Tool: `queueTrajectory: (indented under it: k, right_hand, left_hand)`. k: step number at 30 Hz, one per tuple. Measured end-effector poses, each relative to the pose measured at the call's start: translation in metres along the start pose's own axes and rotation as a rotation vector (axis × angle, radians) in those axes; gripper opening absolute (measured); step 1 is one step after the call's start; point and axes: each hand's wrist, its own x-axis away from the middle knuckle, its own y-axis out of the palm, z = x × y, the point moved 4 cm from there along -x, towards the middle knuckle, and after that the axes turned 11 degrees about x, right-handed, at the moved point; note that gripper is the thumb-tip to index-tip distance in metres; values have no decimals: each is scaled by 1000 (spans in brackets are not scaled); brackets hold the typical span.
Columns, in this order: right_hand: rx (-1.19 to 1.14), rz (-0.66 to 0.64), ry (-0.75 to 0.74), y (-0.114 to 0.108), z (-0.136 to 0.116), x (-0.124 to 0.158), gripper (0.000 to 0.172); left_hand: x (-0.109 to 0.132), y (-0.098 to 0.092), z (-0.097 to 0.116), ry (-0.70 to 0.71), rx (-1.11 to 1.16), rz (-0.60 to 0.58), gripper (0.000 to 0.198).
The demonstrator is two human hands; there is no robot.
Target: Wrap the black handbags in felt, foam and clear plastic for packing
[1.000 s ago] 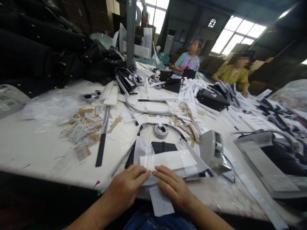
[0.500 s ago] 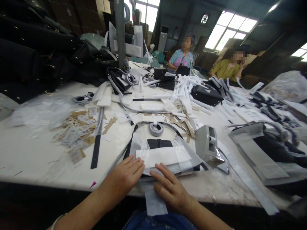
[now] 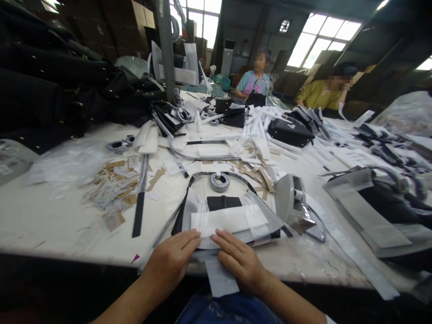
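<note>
A black handbag [image 3: 224, 203] lies at the table's front, partly wrapped in thin translucent white sheet. Across its front runs a white foam strip [image 3: 229, 221], held with clear tape. My left hand [image 3: 173, 255] rests on the bag's near left edge, fingers stretched and close together, thumb hidden. On the near edge to the right, my right hand [image 3: 241, 261] lies with its fingers extended over the wrapping. Between the hands a loose flap of white sheet [image 3: 221, 276] hangs off the table edge. A wrapped ring [image 3: 220, 182] sits behind the bag, inside its handle.
A grey tape dispenser [image 3: 290, 202] stands right of the bag. Paper tags [image 3: 116, 189] and plastic bags [image 3: 67, 162] lie left, near a black strap [image 3: 138, 213]. Another partly wrapped bag [image 3: 378, 216] is at right. Black bags [image 3: 33, 90] are piled left; two people sit across the table.
My left hand has drawn back toward me, from the foam strip to the bag's near edge. The right hand has barely shifted. The hanging flap has swung slightly right.
</note>
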Motion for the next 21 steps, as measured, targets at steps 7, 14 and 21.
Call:
queueTrajectory:
  k: [7,14,21]
  right_hand:
    - [-35,8,-9,2,-2,0,17]
    - [6,-6,-41,-2,-7,-2,18]
    - [88,-34,-171,-11,-9,-25,11]
  left_hand:
    - [14,6,-3,7,24,-55,28]
    - [18,11,-3,127,-85,70,29]
    - [24,15,1,98,-88,105,32]
